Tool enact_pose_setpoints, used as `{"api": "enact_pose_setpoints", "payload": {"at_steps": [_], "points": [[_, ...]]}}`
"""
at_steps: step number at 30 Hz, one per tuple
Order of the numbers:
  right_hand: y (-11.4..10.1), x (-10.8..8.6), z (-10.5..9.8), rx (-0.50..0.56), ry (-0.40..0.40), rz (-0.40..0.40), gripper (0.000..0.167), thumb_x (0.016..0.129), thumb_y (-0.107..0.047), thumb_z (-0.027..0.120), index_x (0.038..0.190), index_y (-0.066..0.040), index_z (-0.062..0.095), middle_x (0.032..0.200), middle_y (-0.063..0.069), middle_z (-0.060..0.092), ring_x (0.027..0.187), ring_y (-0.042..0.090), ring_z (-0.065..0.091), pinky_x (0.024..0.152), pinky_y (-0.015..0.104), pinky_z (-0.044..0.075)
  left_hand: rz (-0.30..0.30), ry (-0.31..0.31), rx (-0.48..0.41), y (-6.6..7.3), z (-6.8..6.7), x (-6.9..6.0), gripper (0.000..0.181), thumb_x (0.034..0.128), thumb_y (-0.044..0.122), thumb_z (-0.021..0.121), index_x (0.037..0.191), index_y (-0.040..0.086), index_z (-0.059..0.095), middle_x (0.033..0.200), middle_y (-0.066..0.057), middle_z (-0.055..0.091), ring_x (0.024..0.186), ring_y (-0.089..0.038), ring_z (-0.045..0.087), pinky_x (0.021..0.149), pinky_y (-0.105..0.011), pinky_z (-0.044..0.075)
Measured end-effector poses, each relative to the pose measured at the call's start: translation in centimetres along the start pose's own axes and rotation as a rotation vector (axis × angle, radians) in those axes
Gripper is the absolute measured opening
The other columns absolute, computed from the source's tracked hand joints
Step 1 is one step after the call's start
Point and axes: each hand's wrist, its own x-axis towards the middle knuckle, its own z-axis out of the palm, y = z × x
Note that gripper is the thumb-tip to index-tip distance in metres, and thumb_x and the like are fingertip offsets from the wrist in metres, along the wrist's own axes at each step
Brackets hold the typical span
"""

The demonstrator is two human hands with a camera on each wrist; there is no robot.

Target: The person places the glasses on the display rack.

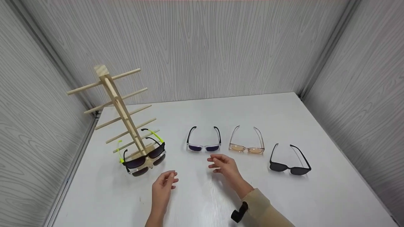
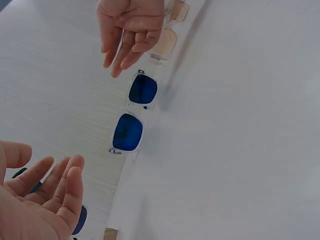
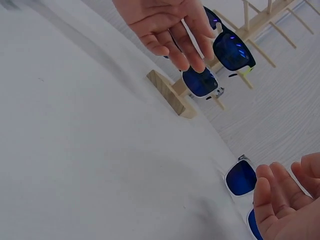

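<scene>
Just in front of the clear-framed sunglasses with dark blue lenses (image 1: 212, 148), my right hand (image 1: 225, 168) hovers with relaxed, slightly bent fingers and holds nothing. My left hand (image 1: 162, 189) is above the table near the wooden display rack (image 1: 121, 110), its fingers loose and without anything in them. Two pairs hang low on the rack: black sunglasses with neon yellow temples (image 1: 136, 162) and, beneath them, clear-framed sunglasses (image 1: 140, 171). In the left wrist view both hands show open palms, with the blue-lensed sunglasses (image 2: 128, 132) between them.
Right of the blue-lensed pair lie clear glasses with orange-tinted lenses (image 1: 255, 150), then black sunglasses (image 1: 299, 171). All stand with temples unfolded on the white table (image 1: 195, 195). Grey wood-grain panels (image 1: 202, 50) enclose the back and sides. The rack's upper pegs (image 1: 126, 73) stick out both ways.
</scene>
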Motion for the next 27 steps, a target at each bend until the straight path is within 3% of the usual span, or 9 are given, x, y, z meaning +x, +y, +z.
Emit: {"api": "enact_pose_setpoints", "payload": {"at_steps": [5, 15, 23, 27], "points": [[0.1, -0.2, -1.2, 0.038, 0.049, 0.023, 0.031, 0.093, -0.012, 0.058, 0.118, 0.005, 0.056, 0.109, 0.012, 0.065, 0.090, 0.022, 0.064, 0.076, 0.036, 0.053, -0.028, -0.039, -0.007, -0.5, 1.3, 0.3, 0.027, 0.0957, 0.021, 0.054, 0.111, 0.001, 0.061, 0.103, -0.011, 0.065, 0.086, -0.019, 0.064, 0.068, -0.028, 0.053], [-0.3, 0.4, -2.5, 0.099, 0.206, 0.035, 0.026, 0.093, -0.008, 0.057, 0.118, 0.001, 0.058, 0.117, 0.015, 0.060, 0.098, 0.023, 0.062, 0.089, 0.046, 0.048, 0.072, -0.067, -0.021, -0.1, 2.8, 1.6, 0.028, 0.0952, 0.021, 0.055, 0.112, -0.001, 0.061, 0.106, -0.015, 0.063, 0.090, -0.020, 0.062, 0.072, -0.031, 0.053], [-0.3, 1.0, -3.0, 0.146, 0.265, 0.035, 0.036, 0.092, -0.006, 0.057, 0.127, 0.001, 0.051, 0.125, 0.017, 0.053, 0.106, 0.025, 0.056, 0.087, 0.040, 0.049, 0.049, -0.085, -0.067, 0.3, 4.2, 3.2, 0.029, 0.0953, 0.019, 0.055, 0.115, -0.003, 0.058, 0.108, -0.014, 0.063, 0.094, -0.021, 0.061, 0.075, -0.033, 0.053], [-0.3, 1.2, -3.1, 0.163, 0.254, 0.023, 0.038, 0.093, -0.007, 0.056, 0.129, 0.002, 0.047, 0.128, 0.019, 0.051, 0.110, 0.026, 0.054, 0.089, 0.040, 0.048, 0.028, -0.087, -0.096, 0.3, 4.8, 4.0, 0.031, 0.0956, 0.019, 0.054, 0.116, -0.004, 0.057, 0.108, -0.014, 0.063, 0.093, -0.022, 0.062, 0.074, -0.032, 0.053]]}}
